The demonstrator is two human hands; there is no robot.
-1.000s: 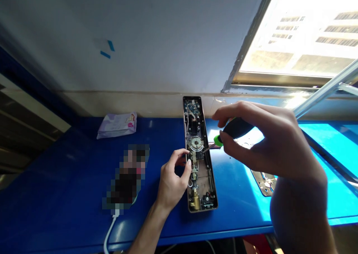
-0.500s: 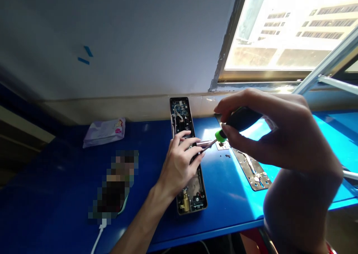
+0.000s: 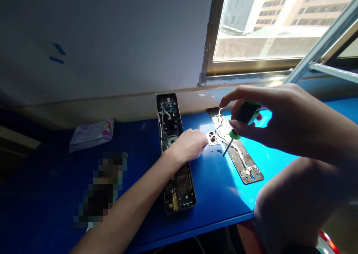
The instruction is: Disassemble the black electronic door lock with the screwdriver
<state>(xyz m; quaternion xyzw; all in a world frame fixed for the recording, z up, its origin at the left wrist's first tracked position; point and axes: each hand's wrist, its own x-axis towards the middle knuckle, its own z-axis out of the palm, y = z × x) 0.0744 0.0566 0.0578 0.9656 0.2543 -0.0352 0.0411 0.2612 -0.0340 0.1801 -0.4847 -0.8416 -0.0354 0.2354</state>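
Note:
A long black lock housing point(image 3: 184, 187), its inside exposed with wires, a circuit board and a brass-coloured part, lies on the blue table. My left hand point(image 3: 192, 146) is closed in a fist at the housing's right edge, around the lever handle that sticks out there; the fingers hide the handle. My right hand point(image 3: 268, 123) grips a black and green screwdriver point(image 3: 246, 113). Its shaft points down, with the tip apart from the housing. Several small dark screws point(image 3: 219, 151) and a small metal plate with a round part point(image 3: 213, 137) lie between the hands.
A long dark mounting plate with a cable point(image 3: 243, 161) lies to the right, partly in sunlight. On the left are a pale purple packet point(image 3: 92, 135) and a blurred-out object point(image 3: 102, 185). A metal frame point(image 3: 316, 45) stands before the window.
The screwdriver has come away from the housing and its shaft has tilted more upright. My left hand has gone from spread over the housing to a fist at its right edge. The view has shifted.

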